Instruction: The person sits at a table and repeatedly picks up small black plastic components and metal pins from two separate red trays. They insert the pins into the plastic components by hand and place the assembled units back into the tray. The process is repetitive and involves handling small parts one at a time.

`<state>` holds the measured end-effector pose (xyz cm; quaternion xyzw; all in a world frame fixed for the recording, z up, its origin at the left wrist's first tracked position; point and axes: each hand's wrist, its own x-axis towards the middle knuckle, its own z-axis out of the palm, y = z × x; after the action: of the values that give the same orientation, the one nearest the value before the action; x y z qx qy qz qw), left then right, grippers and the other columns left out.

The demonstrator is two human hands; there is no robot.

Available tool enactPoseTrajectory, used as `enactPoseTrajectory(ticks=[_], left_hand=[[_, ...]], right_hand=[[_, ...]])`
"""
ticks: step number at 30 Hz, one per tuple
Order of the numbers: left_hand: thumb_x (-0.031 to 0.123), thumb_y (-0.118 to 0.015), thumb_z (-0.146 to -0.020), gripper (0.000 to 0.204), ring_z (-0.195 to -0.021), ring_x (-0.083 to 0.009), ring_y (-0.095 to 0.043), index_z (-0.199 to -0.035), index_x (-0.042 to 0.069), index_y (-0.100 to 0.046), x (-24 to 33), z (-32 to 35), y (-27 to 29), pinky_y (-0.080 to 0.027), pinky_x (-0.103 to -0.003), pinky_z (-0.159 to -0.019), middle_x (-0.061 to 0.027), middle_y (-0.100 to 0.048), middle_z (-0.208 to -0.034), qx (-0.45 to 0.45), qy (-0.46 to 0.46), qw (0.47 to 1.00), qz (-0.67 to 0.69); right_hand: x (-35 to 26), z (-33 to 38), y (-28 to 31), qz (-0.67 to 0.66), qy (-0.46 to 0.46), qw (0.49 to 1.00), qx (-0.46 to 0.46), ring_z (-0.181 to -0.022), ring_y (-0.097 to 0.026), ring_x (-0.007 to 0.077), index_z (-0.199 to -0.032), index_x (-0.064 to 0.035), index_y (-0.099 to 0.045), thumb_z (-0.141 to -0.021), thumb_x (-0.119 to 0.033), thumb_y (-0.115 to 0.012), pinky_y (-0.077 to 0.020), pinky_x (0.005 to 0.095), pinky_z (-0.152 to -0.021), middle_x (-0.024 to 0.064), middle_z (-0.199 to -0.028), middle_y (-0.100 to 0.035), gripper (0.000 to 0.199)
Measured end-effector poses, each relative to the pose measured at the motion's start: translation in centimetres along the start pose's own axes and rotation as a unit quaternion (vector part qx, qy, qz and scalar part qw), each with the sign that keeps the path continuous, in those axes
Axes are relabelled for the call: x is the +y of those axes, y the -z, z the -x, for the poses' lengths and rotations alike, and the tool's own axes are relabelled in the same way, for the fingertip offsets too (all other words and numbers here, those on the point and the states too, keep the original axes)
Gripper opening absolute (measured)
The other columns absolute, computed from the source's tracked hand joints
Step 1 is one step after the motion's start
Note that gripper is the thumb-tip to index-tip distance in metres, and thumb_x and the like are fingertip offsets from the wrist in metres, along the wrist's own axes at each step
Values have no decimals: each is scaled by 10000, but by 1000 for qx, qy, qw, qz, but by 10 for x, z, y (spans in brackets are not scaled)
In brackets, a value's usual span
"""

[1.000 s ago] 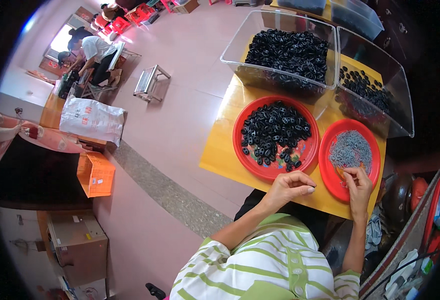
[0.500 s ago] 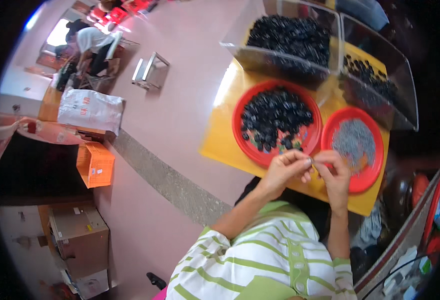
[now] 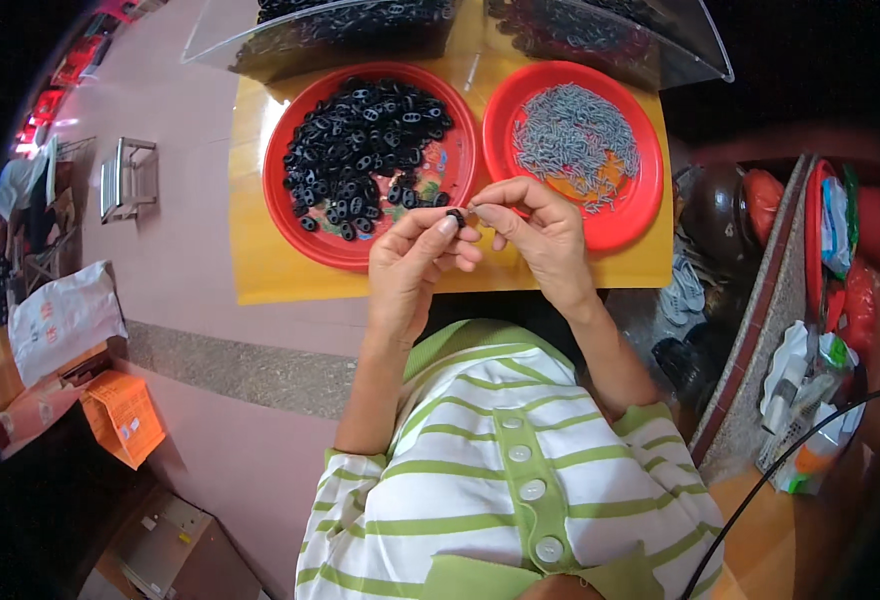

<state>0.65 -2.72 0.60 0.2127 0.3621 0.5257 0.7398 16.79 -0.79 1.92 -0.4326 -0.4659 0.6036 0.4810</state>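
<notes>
My left hand (image 3: 410,258) pinches a small black plastic piece (image 3: 455,216) between thumb and forefinger, just off the table's near edge. Against it, my right hand (image 3: 540,235) holds its thumb and forefinger pressed together on a thin screw-like piece (image 3: 473,207), mostly covered by the fingertips. Beyond my left hand, a red plate (image 3: 272,170) carries a heap of black pieces (image 3: 370,135) with two holes each. Farther right, another red plate (image 3: 650,150) bears many small grey metal screws (image 3: 570,130).
Clear plastic bins (image 3: 600,65) with more black parts stand at the back of the yellow tabletop (image 3: 250,270). A metal stool (image 3: 125,180) and an orange box (image 3: 123,415) are on the left. Right of the table are a ledge (image 3: 750,310) and a black cable (image 3: 790,455).
My view has turned, so the table now lies squarely in front of me. Both hands stay fingertip to fingertip, and the black piece now shows in the left one.
</notes>
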Motion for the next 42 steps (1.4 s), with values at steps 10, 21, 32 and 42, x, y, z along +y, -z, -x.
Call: enactPoseTrajectory(ticks=[10,21,32,42], left_hand=[[77,-546,-912,140,-708,-167,-646,-997,-29,-580,2,-2,-1,-530,-252,-630,-149,-657,-874,10,9,1000,4],[70,-545,-915,133,-711,-169,-648,-993,-31,-583,0,-2,-1,-528,-250,-624,-144,-659,-867,13,-12,1000,2],[54,-570,-900,121,-696,-151,-641,-961,-41,-613,-3,0,-7,-513,-233,-616,-122,-659,-840,49,-66,994,-73],[89,-547,-921,159,-712,-141,-630,-1001,-40,-595,-3,-3,5,-497,-237,-620,-111,-652,-844,31,-26,999,-32]], right_hand=[[8,1,-8,-27,2,1000,-8,-759,-584,56,-982,3,-607,-895,-94,-595,-481,198,-648,19,-836,-630,130],[14,1,-10,11,44,999,22,-710,-591,54,-947,-9,-618,-894,-89,-594,-486,201,-605,24,-804,-642,99],[18,2,-18,79,71,994,42,-704,-600,74,-934,9,-613,-884,-58,-594,-495,220,-625,41,-768,-632,86],[18,0,-17,-52,22,998,0,-750,-596,72,-984,16,-608,-885,-28,-587,-506,215,-637,52,-883,-635,111]])
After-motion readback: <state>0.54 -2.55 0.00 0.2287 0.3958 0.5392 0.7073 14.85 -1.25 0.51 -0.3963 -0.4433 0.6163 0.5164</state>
